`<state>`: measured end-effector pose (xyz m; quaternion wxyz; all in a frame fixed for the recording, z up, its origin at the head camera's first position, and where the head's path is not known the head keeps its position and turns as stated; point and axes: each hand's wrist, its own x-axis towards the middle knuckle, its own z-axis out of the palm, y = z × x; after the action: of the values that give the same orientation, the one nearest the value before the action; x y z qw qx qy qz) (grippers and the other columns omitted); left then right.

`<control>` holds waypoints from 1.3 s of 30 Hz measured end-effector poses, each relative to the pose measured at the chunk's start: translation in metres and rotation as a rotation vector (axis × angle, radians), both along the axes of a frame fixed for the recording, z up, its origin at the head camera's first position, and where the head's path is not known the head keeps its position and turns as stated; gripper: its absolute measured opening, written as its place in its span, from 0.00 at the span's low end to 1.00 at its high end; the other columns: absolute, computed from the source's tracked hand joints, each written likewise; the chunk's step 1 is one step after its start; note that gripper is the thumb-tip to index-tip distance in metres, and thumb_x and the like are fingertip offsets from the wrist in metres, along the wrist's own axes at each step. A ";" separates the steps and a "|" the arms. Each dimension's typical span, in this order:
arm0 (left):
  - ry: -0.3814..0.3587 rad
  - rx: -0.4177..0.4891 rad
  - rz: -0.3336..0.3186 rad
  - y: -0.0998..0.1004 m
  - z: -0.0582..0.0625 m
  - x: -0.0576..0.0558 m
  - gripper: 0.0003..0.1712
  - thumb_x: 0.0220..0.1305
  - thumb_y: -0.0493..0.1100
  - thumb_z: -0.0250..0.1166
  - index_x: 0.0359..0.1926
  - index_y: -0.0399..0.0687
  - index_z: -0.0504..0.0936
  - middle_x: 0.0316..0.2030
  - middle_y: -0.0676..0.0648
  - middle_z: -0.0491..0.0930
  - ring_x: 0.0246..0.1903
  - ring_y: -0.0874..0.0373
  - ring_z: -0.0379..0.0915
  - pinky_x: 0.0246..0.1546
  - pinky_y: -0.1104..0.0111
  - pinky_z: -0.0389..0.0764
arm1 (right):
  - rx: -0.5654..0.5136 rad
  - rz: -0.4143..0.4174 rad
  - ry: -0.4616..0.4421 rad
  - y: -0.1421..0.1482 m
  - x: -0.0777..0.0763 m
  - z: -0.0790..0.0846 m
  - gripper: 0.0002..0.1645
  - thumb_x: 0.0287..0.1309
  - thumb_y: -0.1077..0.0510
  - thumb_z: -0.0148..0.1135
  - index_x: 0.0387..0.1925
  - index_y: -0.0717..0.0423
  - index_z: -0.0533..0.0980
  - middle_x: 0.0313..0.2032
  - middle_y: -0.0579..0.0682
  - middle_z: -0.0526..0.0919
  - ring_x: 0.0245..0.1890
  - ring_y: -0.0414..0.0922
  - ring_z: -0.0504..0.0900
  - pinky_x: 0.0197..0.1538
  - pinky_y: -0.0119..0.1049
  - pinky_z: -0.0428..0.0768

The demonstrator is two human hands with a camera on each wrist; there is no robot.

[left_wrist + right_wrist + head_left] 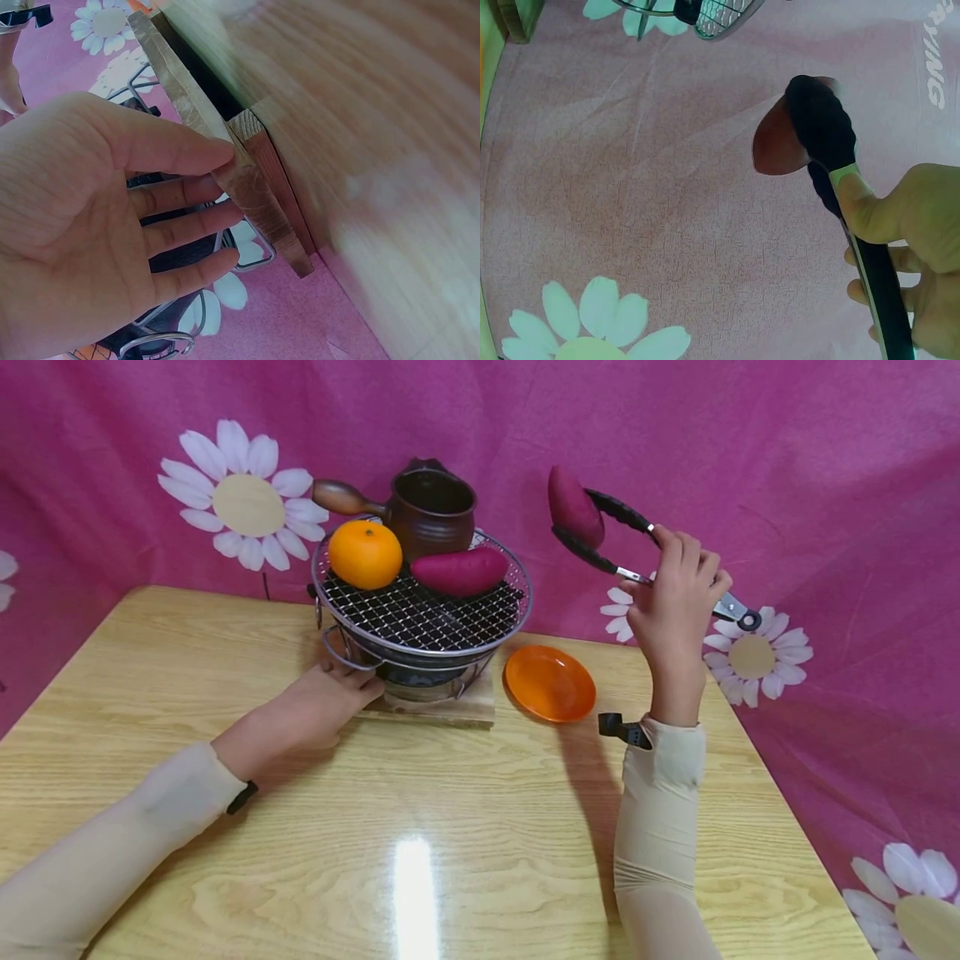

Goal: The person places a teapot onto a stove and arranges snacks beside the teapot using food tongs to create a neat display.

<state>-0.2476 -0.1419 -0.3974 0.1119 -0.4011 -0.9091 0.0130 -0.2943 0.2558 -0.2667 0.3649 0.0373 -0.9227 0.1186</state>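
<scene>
My right hand [678, 593] grips black-tipped metal tongs [630, 575], raised above the table at the right. Between the tong tips a purple sweet potato [573, 508] is held in the air. In the right wrist view, the thumb lies along the tongs [885, 296], and the sweet potato [778, 142] is partly covered by a tip. My left hand [322, 697] rests low at the left of the wooden board [450, 718] under the grill. The left wrist view shows its thumb touching the board's edge [251, 184], fingers loosely extended beside it.
On the round wire grill [427, 622] sit an orange [365, 555], another purple sweet potato [461, 571] and a dark brown pot [435, 514] with its handle to the left. An orange plate [550, 683] lies right of the board on the wooden table [300, 852].
</scene>
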 end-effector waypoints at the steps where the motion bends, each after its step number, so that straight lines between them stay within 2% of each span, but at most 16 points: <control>1: 0.000 -0.001 -0.001 0.000 0.000 0.000 0.33 0.44 0.26 0.70 0.55 0.43 0.76 0.59 0.37 0.75 0.55 0.35 0.74 0.52 0.44 0.78 | -0.003 0.009 0.006 0.000 0.000 0.000 0.36 0.63 0.58 0.67 0.70 0.57 0.65 0.65 0.62 0.71 0.62 0.63 0.65 0.64 0.60 0.55; 5: -0.012 -0.001 -0.001 0.001 0.001 0.000 0.32 0.46 0.27 0.70 0.55 0.42 0.76 0.60 0.37 0.75 0.56 0.35 0.73 0.55 0.42 0.77 | -0.012 0.036 0.032 -0.001 0.000 -0.001 0.35 0.65 0.58 0.65 0.70 0.58 0.65 0.65 0.62 0.71 0.62 0.63 0.66 0.64 0.59 0.57; 18: 0.008 0.003 -0.008 0.000 0.000 0.000 0.33 0.43 0.27 0.71 0.54 0.43 0.76 0.57 0.38 0.76 0.53 0.36 0.75 0.46 0.45 0.80 | -0.106 0.172 0.077 -0.004 0.002 0.002 0.34 0.63 0.60 0.67 0.70 0.56 0.69 0.65 0.60 0.74 0.62 0.60 0.68 0.65 0.53 0.59; 27: 0.006 0.006 -0.012 0.000 0.000 0.001 0.34 0.42 0.27 0.70 0.55 0.43 0.76 0.57 0.38 0.76 0.51 0.39 0.77 0.40 0.47 0.79 | -0.125 0.236 0.089 -0.009 0.003 0.002 0.35 0.61 0.58 0.70 0.68 0.54 0.70 0.64 0.58 0.76 0.62 0.59 0.69 0.65 0.51 0.59; 34: 0.008 0.006 -0.009 0.000 0.002 0.002 0.33 0.43 0.27 0.71 0.54 0.43 0.76 0.57 0.38 0.76 0.51 0.39 0.77 0.43 0.46 0.79 | -0.134 0.294 0.095 -0.013 0.007 0.003 0.35 0.61 0.58 0.70 0.68 0.55 0.70 0.64 0.58 0.76 0.63 0.58 0.69 0.64 0.50 0.59; 39: -0.006 -0.007 0.000 0.000 0.002 0.002 0.34 0.42 0.27 0.72 0.55 0.43 0.76 0.57 0.38 0.76 0.51 0.39 0.78 0.41 0.47 0.79 | -0.132 0.320 0.096 -0.017 0.008 0.003 0.35 0.61 0.59 0.70 0.68 0.55 0.71 0.63 0.58 0.77 0.62 0.57 0.69 0.64 0.50 0.59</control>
<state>-0.2454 -0.1415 -0.3957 0.1078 -0.4014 -0.9094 0.0153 -0.2861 0.2392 -0.2641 0.3868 0.1654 -0.8766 0.2337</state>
